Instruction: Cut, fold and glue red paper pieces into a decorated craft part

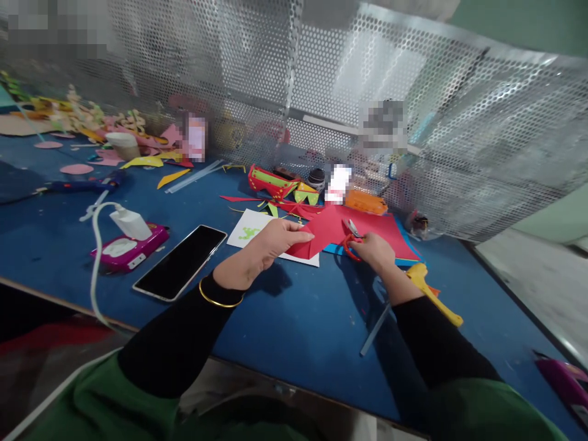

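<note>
My left hand (275, 241) pinches a piece of red paper (325, 229) between thumb and fingers, holding it above the table. In my right hand (375, 251) is a pair of scissors (351, 236) with orange handles, its blades pointing up and left beside the paper's right edge. Whether the blades touch the paper I cannot tell. Under the held piece lies a white sheet (243, 231) with a green cut-out shape on it. More red sheets (395, 234) rest on blue paper behind my right hand.
A black-screened phone (181, 263) and a purple power strip (131, 248) with a white plug lie to the left. A yellow tool (436, 294) lies by my right forearm. Red and green paper crafts (275, 182) stand before a perforated metal screen (257, 73). A glue gun (87, 184) sits far left.
</note>
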The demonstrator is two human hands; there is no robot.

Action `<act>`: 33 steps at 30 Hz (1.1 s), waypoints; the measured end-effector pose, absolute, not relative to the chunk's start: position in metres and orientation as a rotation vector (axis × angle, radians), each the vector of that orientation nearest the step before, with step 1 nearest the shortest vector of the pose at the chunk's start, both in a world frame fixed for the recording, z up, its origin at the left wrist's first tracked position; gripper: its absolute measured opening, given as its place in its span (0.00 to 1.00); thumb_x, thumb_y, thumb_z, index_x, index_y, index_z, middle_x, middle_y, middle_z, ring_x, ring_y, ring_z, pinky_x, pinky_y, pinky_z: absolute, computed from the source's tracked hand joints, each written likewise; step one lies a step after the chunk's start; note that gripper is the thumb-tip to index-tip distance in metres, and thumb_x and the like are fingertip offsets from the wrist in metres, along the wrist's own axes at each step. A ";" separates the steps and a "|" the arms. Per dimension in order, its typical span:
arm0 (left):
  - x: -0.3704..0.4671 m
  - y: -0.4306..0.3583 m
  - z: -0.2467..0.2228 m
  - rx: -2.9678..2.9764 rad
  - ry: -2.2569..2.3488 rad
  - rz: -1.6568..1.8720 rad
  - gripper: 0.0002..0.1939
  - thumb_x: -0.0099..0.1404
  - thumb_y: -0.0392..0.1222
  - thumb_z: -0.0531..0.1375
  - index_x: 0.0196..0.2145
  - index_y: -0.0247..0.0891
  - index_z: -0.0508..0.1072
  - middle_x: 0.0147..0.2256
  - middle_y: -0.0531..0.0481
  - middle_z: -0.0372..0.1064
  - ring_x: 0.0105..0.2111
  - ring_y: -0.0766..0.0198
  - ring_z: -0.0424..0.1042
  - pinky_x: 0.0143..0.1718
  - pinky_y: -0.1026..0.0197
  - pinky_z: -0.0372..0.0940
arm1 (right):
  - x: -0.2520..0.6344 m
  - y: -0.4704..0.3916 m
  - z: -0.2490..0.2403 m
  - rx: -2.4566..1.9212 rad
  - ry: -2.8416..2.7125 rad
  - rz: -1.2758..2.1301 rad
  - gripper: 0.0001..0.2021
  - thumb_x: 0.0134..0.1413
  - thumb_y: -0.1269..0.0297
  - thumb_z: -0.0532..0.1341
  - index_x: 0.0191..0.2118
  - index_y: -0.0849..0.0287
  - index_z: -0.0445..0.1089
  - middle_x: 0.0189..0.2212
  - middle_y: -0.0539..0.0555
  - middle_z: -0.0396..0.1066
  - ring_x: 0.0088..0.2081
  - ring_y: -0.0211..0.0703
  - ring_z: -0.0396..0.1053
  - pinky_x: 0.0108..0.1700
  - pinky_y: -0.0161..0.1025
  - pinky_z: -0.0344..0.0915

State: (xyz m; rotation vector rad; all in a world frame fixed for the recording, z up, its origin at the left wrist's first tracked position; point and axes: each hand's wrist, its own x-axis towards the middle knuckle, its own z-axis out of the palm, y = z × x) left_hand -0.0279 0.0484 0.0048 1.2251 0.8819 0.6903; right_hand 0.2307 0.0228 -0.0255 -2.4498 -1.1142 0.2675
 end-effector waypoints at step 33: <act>-0.007 0.024 -0.006 1.214 0.825 0.498 0.03 0.50 0.34 0.70 0.24 0.34 0.80 0.25 0.47 0.76 0.28 0.64 0.72 0.36 0.59 0.69 | 0.166 -0.058 -0.016 -1.408 -1.146 0.784 0.13 0.45 0.56 0.70 0.34 0.53 0.68 0.19 0.46 0.71 0.23 0.44 0.71 0.29 0.42 0.67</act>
